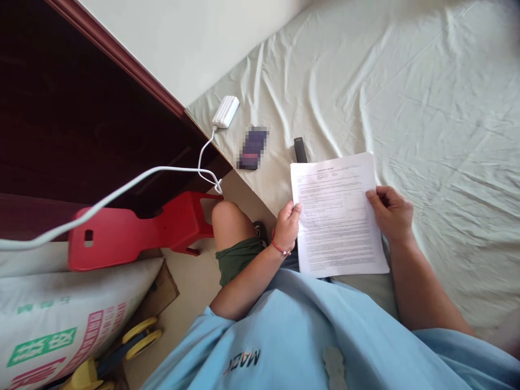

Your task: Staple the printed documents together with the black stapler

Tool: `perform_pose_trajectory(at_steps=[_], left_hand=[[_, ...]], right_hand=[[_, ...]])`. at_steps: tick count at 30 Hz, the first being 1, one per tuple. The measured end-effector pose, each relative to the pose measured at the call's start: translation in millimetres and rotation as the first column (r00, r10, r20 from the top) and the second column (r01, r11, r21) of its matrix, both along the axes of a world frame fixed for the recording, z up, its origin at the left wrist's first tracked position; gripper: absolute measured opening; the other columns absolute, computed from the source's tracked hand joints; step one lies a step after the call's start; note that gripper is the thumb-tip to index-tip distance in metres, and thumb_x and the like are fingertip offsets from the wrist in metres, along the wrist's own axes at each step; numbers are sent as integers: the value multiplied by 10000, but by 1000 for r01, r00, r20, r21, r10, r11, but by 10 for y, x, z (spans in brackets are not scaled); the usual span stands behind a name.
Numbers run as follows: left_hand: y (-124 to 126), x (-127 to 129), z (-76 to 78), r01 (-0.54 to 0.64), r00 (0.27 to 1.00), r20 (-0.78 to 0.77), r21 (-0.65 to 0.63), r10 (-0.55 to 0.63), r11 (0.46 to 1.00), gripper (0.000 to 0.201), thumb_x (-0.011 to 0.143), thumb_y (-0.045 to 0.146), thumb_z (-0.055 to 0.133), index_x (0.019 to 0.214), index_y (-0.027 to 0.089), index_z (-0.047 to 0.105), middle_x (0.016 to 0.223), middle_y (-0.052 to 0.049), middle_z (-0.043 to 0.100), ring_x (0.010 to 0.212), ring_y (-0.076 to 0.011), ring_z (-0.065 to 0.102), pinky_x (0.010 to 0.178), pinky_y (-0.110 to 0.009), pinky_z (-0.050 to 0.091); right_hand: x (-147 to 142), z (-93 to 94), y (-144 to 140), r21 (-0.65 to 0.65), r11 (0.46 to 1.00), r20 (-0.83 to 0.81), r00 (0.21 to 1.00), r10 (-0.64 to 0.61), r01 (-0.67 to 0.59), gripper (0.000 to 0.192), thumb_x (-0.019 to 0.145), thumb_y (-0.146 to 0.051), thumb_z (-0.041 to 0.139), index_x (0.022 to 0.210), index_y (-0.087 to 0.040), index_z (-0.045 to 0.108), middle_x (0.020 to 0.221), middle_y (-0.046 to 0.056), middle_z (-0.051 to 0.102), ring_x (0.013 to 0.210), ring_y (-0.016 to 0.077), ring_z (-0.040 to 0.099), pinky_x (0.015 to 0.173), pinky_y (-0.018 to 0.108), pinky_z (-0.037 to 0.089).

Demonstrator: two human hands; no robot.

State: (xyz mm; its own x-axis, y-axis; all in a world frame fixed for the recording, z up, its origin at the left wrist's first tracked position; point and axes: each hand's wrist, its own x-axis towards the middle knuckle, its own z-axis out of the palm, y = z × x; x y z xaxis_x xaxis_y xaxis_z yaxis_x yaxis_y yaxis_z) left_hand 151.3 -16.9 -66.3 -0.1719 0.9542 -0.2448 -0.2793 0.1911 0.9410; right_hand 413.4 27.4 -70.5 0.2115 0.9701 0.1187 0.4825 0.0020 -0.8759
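A stack of printed paper sheets (339, 216) is held in front of my body, just above my lap. My left hand (287, 226) pinches the stack's left edge, thumb on top; a red string bracelet (281, 245) circles that wrist. On the opposite edge, my right hand (392, 212) grips the paper with its thumb on the face and fingers curled beneath. Just beyond the top edge lies a small black object (300, 149), partly covered by the sheets. A dark phone-like item (254, 147), blurred out, rests farther left on the bed sheet.
A pale bed sheet (442, 119) with wrinkles spreads ahead and right. A white power strip (226, 111) sits near the bed's corner, its white cable (122, 189) running left. Below are a red plastic chair (179, 225), a printed sack (60, 325) and a yellow-wheeled item (142, 338).
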Motion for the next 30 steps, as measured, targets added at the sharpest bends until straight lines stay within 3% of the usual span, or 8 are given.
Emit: perform_pose_trajectory(at_steps=[5,8,11,17,19,22,26,30], left_hand=[[103,-97,286,-18,999,45,135,12,991,402,876,578,811,1086,237,784,1173,-66,800,1229,-278,702,1111,-405,520],[260,-170,500,2,995,100,191,-22,981,425,837,579,850,1089,243,787,1173,-67,799,1313,-310,667,1121,-440,536],[449,-210,695,39,990,120,248,-70,968,453,814,573,874,1098,233,780,1164,-69,791,1386,-340,619,1137,-477,540],[861,-314,1038,105,991,27,453,-132,885,509,876,524,836,1280,241,711,1310,-62,710,1524,-398,480,1185,-552,477],[973,-382,1054,111,992,-8,479,-122,871,602,850,544,852,1334,232,676,1347,-76,681,1530,-415,469,1179,-571,465],[1063,-471,905,208,975,-166,456,-147,865,692,732,619,914,1247,199,721,1234,-111,741,1357,-402,638,1131,-563,527],[1063,-506,652,354,916,-335,411,-222,840,558,762,668,864,1041,191,790,1059,-126,803,1080,-331,753,1047,-518,601],[1033,-480,696,358,921,-297,389,-253,849,544,773,640,872,1036,167,821,1075,-136,813,1105,-337,750,1064,-508,591]], right_hand=[[3,64,50,-24,995,-251,964,91,-100,583,775,-507,882,1283,-307,677,1239,59,752,1055,245,716,972,443,605],[-25,138,46,-74,940,-503,826,254,-333,584,802,-543,872,1301,-308,681,1199,69,787,1116,294,748,1003,510,623],[-87,261,52,-95,889,-580,751,316,-448,487,802,-593,866,1170,-294,751,1071,73,816,1062,343,776,926,565,664],[-206,638,292,57,975,-455,864,215,-213,540,707,-621,930,1135,-326,782,1057,60,810,1214,393,728,1029,620,632],[-225,700,377,127,978,-420,884,205,-166,548,703,-631,934,1148,-350,782,1088,55,804,1263,390,703,1093,616,600],[-256,659,435,113,967,-367,895,252,-226,618,699,-682,913,1188,-332,770,1080,67,805,1224,395,719,1089,635,594],[-311,543,432,67,936,-332,877,347,-345,669,736,-636,907,1299,-324,726,1085,71,810,1184,381,742,1081,638,600],[-363,533,381,88,934,-365,861,354,-347,700,801,-621,869,1406,-332,668,1150,71,808,1234,367,730,1139,624,572]])
